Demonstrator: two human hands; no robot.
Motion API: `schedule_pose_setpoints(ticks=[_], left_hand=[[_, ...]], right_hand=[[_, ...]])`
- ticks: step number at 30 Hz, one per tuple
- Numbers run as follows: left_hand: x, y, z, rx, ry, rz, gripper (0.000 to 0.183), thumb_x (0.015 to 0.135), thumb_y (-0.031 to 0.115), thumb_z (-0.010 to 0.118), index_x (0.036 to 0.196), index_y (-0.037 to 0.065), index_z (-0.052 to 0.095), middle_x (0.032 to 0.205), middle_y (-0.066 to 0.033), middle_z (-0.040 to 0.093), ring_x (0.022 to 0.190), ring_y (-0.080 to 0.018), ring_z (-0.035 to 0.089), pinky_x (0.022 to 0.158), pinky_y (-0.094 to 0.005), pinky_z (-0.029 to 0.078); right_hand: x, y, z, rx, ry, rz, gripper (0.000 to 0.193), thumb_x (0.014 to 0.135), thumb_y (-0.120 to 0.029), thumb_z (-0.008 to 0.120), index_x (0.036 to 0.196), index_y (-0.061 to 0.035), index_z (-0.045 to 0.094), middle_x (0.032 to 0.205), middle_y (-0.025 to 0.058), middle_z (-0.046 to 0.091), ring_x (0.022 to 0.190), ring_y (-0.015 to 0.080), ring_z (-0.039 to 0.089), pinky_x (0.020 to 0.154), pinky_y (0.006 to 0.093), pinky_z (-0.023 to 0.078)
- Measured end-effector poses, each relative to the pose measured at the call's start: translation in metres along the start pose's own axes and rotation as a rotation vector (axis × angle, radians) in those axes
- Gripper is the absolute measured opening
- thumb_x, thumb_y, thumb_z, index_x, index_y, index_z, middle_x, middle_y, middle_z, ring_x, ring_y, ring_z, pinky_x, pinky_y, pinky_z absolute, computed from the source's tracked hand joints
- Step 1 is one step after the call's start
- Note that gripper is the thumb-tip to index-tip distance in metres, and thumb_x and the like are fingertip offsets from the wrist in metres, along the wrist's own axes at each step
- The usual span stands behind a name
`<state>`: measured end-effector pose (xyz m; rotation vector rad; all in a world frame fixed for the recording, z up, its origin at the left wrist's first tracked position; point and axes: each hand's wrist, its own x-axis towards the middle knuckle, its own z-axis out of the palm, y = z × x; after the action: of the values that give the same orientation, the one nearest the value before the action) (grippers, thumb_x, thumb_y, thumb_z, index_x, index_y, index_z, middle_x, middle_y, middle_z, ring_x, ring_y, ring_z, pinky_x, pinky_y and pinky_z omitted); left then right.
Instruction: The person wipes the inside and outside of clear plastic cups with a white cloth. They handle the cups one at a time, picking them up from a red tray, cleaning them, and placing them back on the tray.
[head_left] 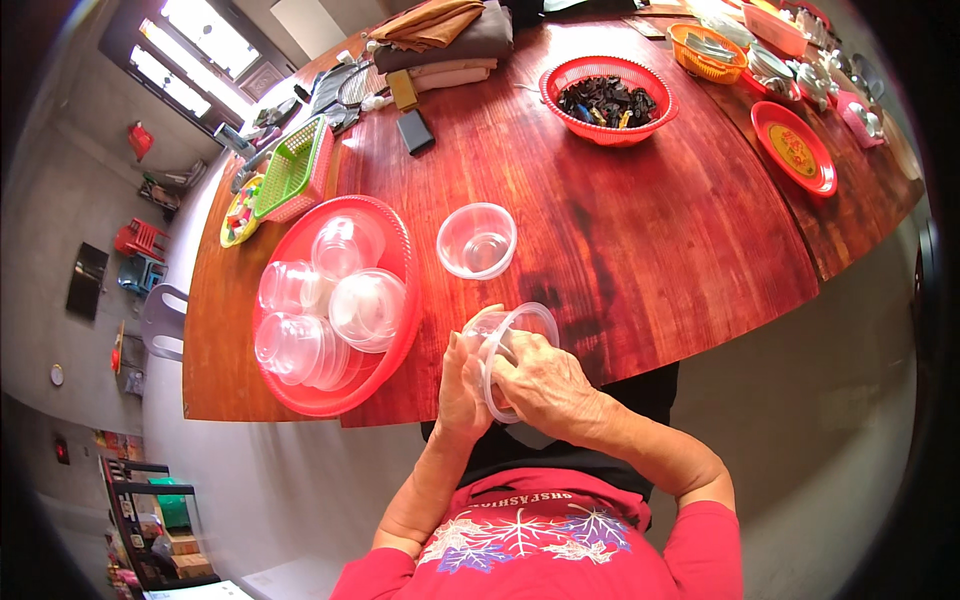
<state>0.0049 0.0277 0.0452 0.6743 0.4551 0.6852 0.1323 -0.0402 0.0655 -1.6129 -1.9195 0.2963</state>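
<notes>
Close to the table's near edge, a clear plastic bowl (540,318) is tilted on its side between my two hands, its rim facing right. My left hand (463,388) wraps round the bowl's outer side. Over at the rim, my right hand (550,388) is closed with its fingers reaching inside; whether a second bowl is nested there I cannot tell. Another clear plastic bowl (476,241) stands upright on the table just beyond my hands. To the left, a round red tray (397,330) carries several stacks of clear plastic bowls (368,309), some lying on their sides.
A red basket (608,136) of dark pieces stands farther back. Beyond the tray is a green basket (290,170). Folded cloths (450,50) and a small dark box (415,132) lie at the back left. On the right sit a red plate (822,172) and an orange basket (705,65).
</notes>
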Motion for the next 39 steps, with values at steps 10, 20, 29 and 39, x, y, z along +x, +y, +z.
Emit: schedule_pose_setpoints(ticks=[10, 20, 29, 39], left_hand=[[0.002, 0.002, -0.005, -0.061, 0.003, -0.013, 0.075, 0.093, 0.066, 0.025, 0.132, 0.004, 0.043, 0.123, -0.019, 0.054, 0.114, -0.0301, 0.054, 0.1, -0.0443, 0.041], [0.0, -0.006, -0.001, -0.029, 0.039, 0.029, 0.068, 0.097, 0.056, 0.035, 0.142, 0.005, 0.03, 0.133, -0.0145, 0.049, 0.123, -0.0242, 0.049, 0.104, -0.0392, 0.039], [-0.003, -0.009, -0.015, -0.172, 0.009, -0.081, 0.069, 0.095, 0.063, 0.028, 0.131, 0.007, 0.045, 0.124, -0.0163, 0.055, 0.113, -0.0267, 0.055, 0.097, -0.0413, 0.045], [-0.004, -0.003, -0.004, -0.149, 0.055, -0.087, 0.066, 0.098, 0.057, 0.027, 0.14, 0.006, 0.038, 0.134, -0.0133, 0.05, 0.123, -0.028, 0.049, 0.105, -0.0432, 0.037]], right_hand=[[0.035, 0.0, 0.019, 0.246, 0.495, -0.258, 0.015, 0.069, -0.005, 0.064, 0.083, 0.0006, 0.061, 0.086, 0.0142, 0.06, 0.083, 0.0309, 0.061, 0.069, 0.0377, 0.052], [0.018, -0.001, 0.005, 0.052, -0.082, 0.215, 0.02, 0.075, -0.013, 0.063, 0.088, 0.0019, 0.061, 0.079, 0.0185, 0.058, 0.08, 0.0301, 0.062, 0.064, 0.0407, 0.054], [0.025, 0.001, 0.023, 0.664, 0.331, -0.053, 0.014, 0.075, 0.0, 0.064, 0.089, 0.0001, 0.06, 0.086, 0.0145, 0.061, 0.08, 0.0318, 0.062, 0.069, 0.0381, 0.051], [0.01, 0.017, 0.014, 0.121, 0.017, -0.027, 0.029, 0.077, -0.015, 0.066, 0.103, -0.004, 0.059, 0.105, 0.0141, 0.056, 0.092, 0.0331, 0.062, 0.071, 0.0407, 0.054]])
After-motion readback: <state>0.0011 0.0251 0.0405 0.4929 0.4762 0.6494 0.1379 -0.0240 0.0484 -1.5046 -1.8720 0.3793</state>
